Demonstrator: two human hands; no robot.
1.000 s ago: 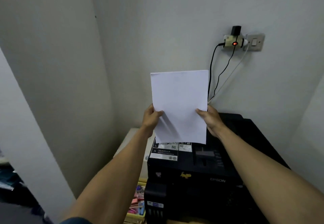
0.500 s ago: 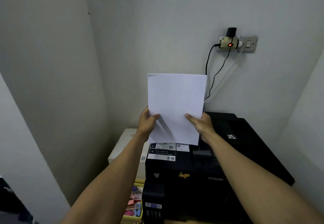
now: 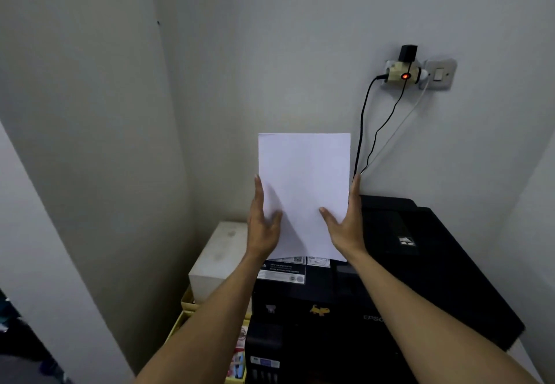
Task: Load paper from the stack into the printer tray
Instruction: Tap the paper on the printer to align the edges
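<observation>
- The sheaf of white paper (image 3: pixel 304 191) is standing upright above the rear of the black printer (image 3: pixel 390 263), its lower edge sitting just over the label strip (image 3: pixel 282 272) on the printer's top.
- The left hand (image 3: pixel 264 227) is pressing flat against the paper's left edge, fingers straight and lying together, pointing upward, with the thumb spread onto the front face of the sheets.
- The right hand (image 3: pixel 345 227) is mirroring it on the right edge, fingers straight and together, thumb angled across the lower front of the paper.
- The paper is being carried between the two palms, not pinched; whether its bottom edge is touching the printer cannot be told.
- The printer is filling the lower right of the corner, with a small yellow sticker (image 3: pixel 319 310) on its front panel.
- A white box (image 3: pixel 219 257) is sitting just beside the printer's left side, against the wall.
- A yellow tray (image 3: pixel 187 308) of small items is lying below that box.
- A wall socket (image 3: pixel 404 73) with a glowing red light is hanging above the printer, beside a light switch (image 3: pixel 440 73), and dark cables (image 3: pixel 362 131) are running down from it behind the paper's right edge.
</observation>
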